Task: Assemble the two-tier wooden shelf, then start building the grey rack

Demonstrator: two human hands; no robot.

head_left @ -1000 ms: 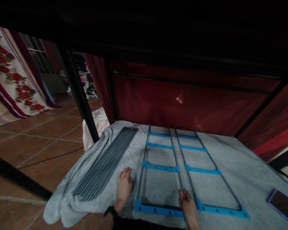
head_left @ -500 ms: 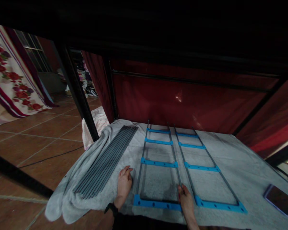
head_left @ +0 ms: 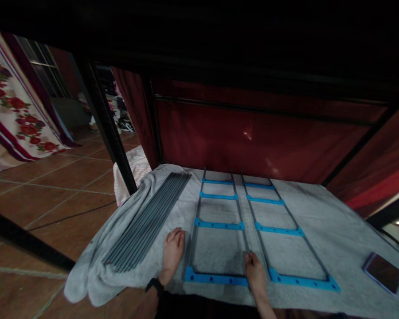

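Two ladder-shaped frames lie flat and side by side, each made of grey rods joined by blue crosspieces. The left frame (head_left: 218,225) is between my hands. My right hand (head_left: 255,271) has its fingers closed on that frame's right rod, close to the front blue crosspiece, and hides its right corner. My left hand (head_left: 173,249) rests on the grey blanket (head_left: 306,195) just beside the left rod, fingers loosely stretched out, holding nothing. To the right, untouched, lies the right frame (head_left: 279,230). Left of my left hand is a row of loose grey rods (head_left: 149,219).
A phone (head_left: 383,273) lies at the right. Black metal posts (head_left: 109,128) and a dark overhead structure surround the blanket-covered surface. Red cloth (head_left: 219,137) hangs behind. On the left are a tiled floor (head_left: 60,186) with a dark cable (head_left: 73,217) and a floral curtain (head_left: 16,102).
The left frame's right rod has shifted slightly leftward with my right hand on it. My left hand's fingers have straightened a little; it stays beside the frame.
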